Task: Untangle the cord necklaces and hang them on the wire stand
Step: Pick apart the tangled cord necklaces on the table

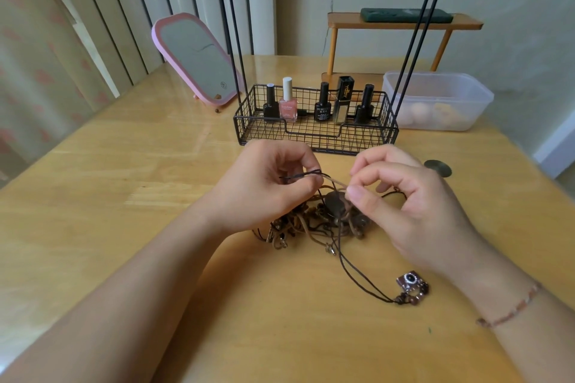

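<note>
Left hand pinches a dark cord, right hand pinches a tan one, both above the tangled necklaces mid-counter. One dark cord runs toward five o'clock, ending at a square pendant. The wire stand sits at twelve o'clock.

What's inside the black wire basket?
The black wire basket holds five little bottles standing upright: three black ones, a pink one and a gold-and-black one. Its front part looks bare.
</note>
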`<state>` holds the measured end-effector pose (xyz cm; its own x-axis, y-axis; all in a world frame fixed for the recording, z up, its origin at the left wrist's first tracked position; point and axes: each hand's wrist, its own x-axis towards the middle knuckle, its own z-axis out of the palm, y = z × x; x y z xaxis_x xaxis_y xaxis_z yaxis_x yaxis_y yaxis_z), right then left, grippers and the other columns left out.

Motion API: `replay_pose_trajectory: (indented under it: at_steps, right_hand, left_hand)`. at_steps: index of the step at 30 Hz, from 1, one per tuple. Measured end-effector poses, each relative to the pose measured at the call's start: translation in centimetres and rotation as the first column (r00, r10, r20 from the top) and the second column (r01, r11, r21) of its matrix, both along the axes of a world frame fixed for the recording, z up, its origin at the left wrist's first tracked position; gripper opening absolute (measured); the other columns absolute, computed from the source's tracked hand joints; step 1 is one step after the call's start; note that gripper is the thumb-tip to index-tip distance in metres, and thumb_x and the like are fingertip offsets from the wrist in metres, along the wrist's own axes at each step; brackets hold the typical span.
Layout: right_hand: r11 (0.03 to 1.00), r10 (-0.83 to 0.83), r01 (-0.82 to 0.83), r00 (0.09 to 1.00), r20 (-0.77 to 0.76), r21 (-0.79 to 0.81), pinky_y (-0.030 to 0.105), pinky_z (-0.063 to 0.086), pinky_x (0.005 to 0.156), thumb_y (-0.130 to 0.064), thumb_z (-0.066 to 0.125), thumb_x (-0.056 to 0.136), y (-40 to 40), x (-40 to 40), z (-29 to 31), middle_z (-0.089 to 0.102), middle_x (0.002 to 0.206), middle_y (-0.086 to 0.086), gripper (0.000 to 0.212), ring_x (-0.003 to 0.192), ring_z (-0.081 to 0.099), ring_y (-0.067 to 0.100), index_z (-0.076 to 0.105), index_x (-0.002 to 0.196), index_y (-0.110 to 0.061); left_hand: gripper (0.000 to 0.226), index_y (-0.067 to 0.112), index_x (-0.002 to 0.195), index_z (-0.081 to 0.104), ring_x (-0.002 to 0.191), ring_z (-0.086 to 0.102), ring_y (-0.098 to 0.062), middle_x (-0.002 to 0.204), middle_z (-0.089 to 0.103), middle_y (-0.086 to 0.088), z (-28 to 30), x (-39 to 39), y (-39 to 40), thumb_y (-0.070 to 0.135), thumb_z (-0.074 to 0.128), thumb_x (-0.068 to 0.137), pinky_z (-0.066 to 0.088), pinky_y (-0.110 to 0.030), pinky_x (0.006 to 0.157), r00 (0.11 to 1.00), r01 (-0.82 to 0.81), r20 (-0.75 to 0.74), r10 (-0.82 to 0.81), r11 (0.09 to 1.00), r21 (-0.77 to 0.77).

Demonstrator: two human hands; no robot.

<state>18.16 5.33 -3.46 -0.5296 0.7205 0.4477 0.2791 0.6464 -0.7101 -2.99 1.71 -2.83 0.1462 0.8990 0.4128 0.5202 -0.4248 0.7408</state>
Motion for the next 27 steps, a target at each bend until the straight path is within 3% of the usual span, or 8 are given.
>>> replay_pose_trajectory:
  at_steps: [3,7,10,13,19,25,27]
  right_hand:
    - [0.997,0.052,-0.057,0.996,0.077,0.061,0.014,0.034,0.093,-0.041,0.055,0.087,-0.23,-0.04,-0.13,0.058,0.099,-0.014,0.024,0.111,0.05,0.015,0.073,0.078,-0.028]
    - [0.997,-0.046,0.038,0.992,0.116,0.068,0.009,0.033,0.087,-0.049,0.057,0.081,-0.11,-0.14,-0.35,0.057,0.09,-0.016,0.019,0.105,0.049,0.008,0.072,0.074,-0.039]
    - [0.995,-0.094,0.09,0.988,0.12,0.044,0.009,0.032,0.081,-0.062,0.062,0.071,-0.01,-0.07,-0.48,0.057,0.088,-0.017,0.022,0.102,0.049,0.006,0.07,0.069,-0.042]
    - [0.994,-0.097,0.088,0.986,0.136,0.07,0.01,0.033,0.083,-0.07,0.064,0.067,-0.11,-0.15,-0.46,0.055,0.09,-0.017,0.028,0.103,0.047,0.006,0.072,0.072,-0.043]
    - [0.998,-0.008,0.001,0.994,0.108,0.062,0.008,0.032,0.09,-0.06,0.064,0.076,-0.28,-0.37,-0.38,0.057,0.099,-0.017,0.007,0.108,0.046,0.007,0.067,0.077,-0.054]
    - [0.995,0.052,-0.05,0.999,0.017,-0.088,0.014,0.033,0.088,-0.056,0.051,0.086,-0.09,-0.41,-0.37,0.059,0.096,-0.017,0.027,0.104,0.049,0.009,0.064,0.064,-0.047]
    - [0.994,0.055,-0.052,0.998,0.02,-0.096,0.016,0.034,0.088,-0.055,0.053,0.085,0.03,-0.49,-0.49,0.06,0.098,-0.017,0.022,0.106,0.05,0.011,0.068,0.071,-0.046]
  left_hand:
    - [0.01,0.012,0.079,0.067,0.065,0.058,-0.031,0.071,0.066,-0.011,-0.02,0.25,-0.01,0.019,0.067,0.087,0.048,-0.045,0.061,1.0,0.006,0.01,-0.006,1.0,0.013]
    - [0.01,0.017,0.08,0.066,0.065,0.058,-0.031,0.072,0.064,-0.012,0.06,0.5,-0.07,0.021,0.067,0.088,0.049,-0.044,0.062,0.999,0.032,0.041,-0.033,0.999,0.039]
    - [0.013,0.015,0.081,0.066,0.066,0.059,-0.033,0.073,0.065,-0.014,0.14,0.54,-0.14,0.026,0.063,0.087,0.049,-0.043,0.062,0.997,0.033,0.063,-0.037,0.998,0.06]
    - [0.007,0.015,0.082,0.067,0.068,0.062,-0.028,0.075,0.068,-0.006,0.2,0.6,-0.26,0.016,0.064,0.088,0.052,-0.042,0.065,0.997,0.035,0.067,-0.039,0.997,0.071]
    - [0.008,0.013,0.083,0.067,0.069,0.062,-0.03,0.077,0.068,-0.008,0.02,0.67,-0.19,0.007,0.064,0.088,0.052,-0.044,0.066,0.997,0.038,0.064,-0.043,0.996,0.086]
    - [0.007,0.012,0.084,0.067,0.07,0.063,-0.031,0.077,0.068,-0.01,0.03,0.68,-0.22,0.007,0.064,0.088,0.053,-0.044,0.066,0.996,0.043,0.07,-0.05,0.995,0.093]
    - [0.007,0.011,0.085,0.067,0.069,0.063,-0.03,0.077,0.068,-0.009,0.03,0.68,-0.24,0.007,0.064,0.089,0.052,-0.044,0.066,0.997,0.05,0.06,-0.056,0.994,0.096]
